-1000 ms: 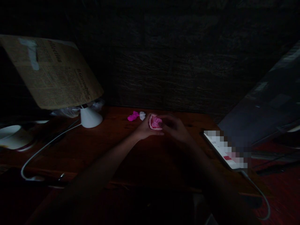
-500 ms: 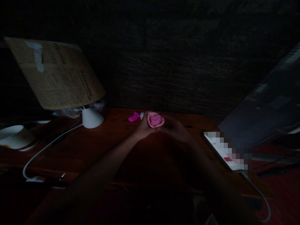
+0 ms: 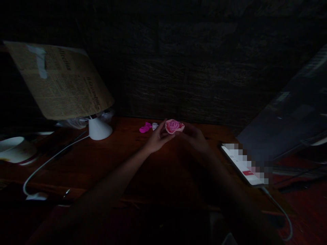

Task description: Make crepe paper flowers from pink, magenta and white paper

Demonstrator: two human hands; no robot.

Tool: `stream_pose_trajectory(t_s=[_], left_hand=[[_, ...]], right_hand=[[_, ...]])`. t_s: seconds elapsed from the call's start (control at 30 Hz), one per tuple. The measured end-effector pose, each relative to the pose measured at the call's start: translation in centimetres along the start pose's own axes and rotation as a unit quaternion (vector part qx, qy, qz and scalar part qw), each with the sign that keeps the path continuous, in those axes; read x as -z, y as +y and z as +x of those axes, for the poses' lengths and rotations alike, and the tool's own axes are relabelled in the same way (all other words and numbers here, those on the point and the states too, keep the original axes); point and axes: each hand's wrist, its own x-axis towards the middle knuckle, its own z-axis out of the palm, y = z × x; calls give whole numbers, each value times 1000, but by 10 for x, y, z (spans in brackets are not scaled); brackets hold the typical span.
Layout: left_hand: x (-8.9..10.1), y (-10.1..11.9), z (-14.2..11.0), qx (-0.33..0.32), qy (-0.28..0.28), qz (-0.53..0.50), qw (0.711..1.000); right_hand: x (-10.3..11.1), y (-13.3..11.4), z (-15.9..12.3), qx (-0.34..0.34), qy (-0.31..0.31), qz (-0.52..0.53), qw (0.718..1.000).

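A pink artificial rose (image 3: 174, 126) with paler outer petals is held between my two hands above the table, its bloom facing me. My left hand (image 3: 158, 137) grips it from the left, fingers closed around its side. My right hand (image 3: 193, 135) is closed on the flower's right edge; its fingertips are dim in the dark. Behind and left of my left hand, a bright magenta crumpled piece (image 3: 145, 128) lies on the table beside a small white piece (image 3: 155, 126).
On the left stand a white-based lamp (image 3: 100, 129) with a newsprint shade (image 3: 74, 81) and a white bowl-like container (image 3: 16, 149). A lit phone (image 3: 242, 166) with a cable lies at the right edge of the wooden table (image 3: 102, 166). A dark wall rises behind.
The rose has shifted slightly right and up with my left hand and now tilts differently. My right hand has closed in on its right edge. The view has moved slightly.
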Motion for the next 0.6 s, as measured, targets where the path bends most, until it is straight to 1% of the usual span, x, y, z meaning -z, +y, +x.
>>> stream_pose_trajectory(t_s=[0.1,0.17,0.27,0.37,0.47,0.6], left_hand=[[-1,6,0,9,-10,-1,1000],[0,10,-1,13,-4,-5,1000],[1,15,-1,16,16,-15,1000],[4,16,-1,20,38,-35,998],[7,14,0,31,59,-81,995],[7,14,2,60,85,-135,985]], right_hand=[[0,-2,-1,6,8,-3,1000],[0,-1,-1,7,4,-4,1000],[0,3,-1,5,8,-1,1000],[0,8,0,-1,30,15,999],[1,10,1,-9,38,34,999],[1,6,0,-12,33,31,999]])
